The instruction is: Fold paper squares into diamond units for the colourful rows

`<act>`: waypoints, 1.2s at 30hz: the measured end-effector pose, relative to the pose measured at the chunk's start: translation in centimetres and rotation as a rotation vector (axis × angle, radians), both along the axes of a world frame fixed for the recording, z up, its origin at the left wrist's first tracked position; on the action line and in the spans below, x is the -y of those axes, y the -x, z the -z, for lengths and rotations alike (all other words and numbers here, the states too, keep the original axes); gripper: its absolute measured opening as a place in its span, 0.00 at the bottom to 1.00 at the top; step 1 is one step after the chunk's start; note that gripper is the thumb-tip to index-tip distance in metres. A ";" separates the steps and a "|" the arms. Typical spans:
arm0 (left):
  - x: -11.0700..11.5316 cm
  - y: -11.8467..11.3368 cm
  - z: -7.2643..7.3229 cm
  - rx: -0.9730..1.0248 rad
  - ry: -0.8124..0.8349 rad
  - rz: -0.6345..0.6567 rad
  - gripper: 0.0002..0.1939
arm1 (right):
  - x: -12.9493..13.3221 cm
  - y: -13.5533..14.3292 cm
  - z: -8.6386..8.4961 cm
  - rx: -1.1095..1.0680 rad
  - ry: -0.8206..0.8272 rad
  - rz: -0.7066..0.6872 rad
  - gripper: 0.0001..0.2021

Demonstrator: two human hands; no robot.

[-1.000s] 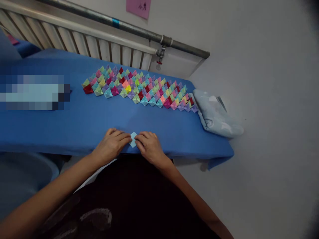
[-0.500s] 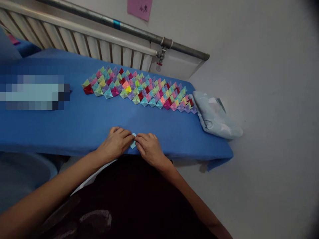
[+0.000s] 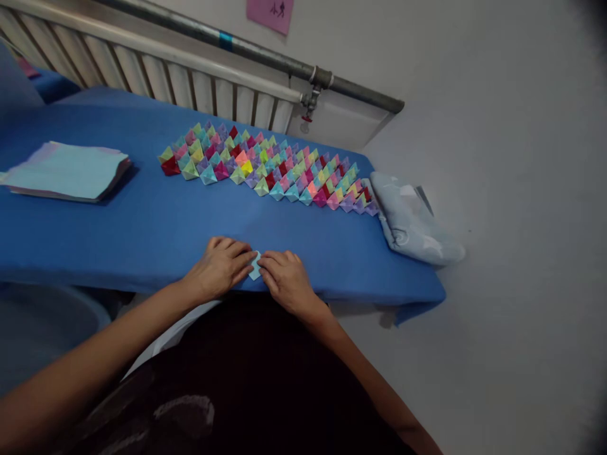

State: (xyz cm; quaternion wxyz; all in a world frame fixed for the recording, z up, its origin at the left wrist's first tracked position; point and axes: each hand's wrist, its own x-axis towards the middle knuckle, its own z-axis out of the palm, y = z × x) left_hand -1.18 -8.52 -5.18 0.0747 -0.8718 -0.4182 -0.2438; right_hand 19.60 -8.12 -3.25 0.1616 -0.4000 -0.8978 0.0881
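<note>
A small piece of folded light-blue paper (image 3: 255,268) lies at the front edge of the blue-covered table (image 3: 156,234). My left hand (image 3: 222,265) has its fingers closed on the paper's left side. From the right, my right hand (image 3: 286,278) pinches the opposite side, thumb and fingertips together. The fingers hide much of the paper. Beyond my hands stand rows of folded paper pieces (image 3: 265,169) in many colours, packed close together.
A stack of paper sheets (image 3: 66,170), light blue on top, lies at the left. A folded grey-blue cloth (image 3: 412,221) rests at the table's right end. Behind run a radiator (image 3: 180,82) and a pipe with a valve (image 3: 308,114). A blue basin (image 3: 47,328) is below, left.
My hands stay on the folded paper with only slight finger movement. The whole view has shifted a little. The paper stack at the left, blurred out before, now shows clearly.
</note>
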 end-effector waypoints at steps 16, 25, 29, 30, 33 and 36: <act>2.5 0.7 0.6 0.087 -0.001 0.053 0.13 | -0.1 -0.1 0.4 -0.037 0.004 -0.001 0.11; 3.8 0.0 0.7 0.125 -0.077 -0.026 0.12 | -0.2 -0.3 0.5 -0.054 -0.009 -0.013 0.10; 3.8 0.0 0.8 0.136 -0.076 -0.034 0.12 | -0.2 -0.2 0.6 -0.055 -0.013 -0.009 0.10; 3.8 0.0 0.8 0.138 -0.068 -0.033 0.11 | -0.2 -0.2 0.5 -0.056 -0.012 -0.010 0.10; 3.8 0.1 0.7 0.142 -0.060 -0.017 0.11 | -0.3 -0.3 0.6 -0.070 -0.013 -0.025 0.10; 4.1 0.1 0.6 0.155 -0.043 -0.013 0.10 | -0.3 -0.6 0.7 -0.085 -0.018 -0.062 0.11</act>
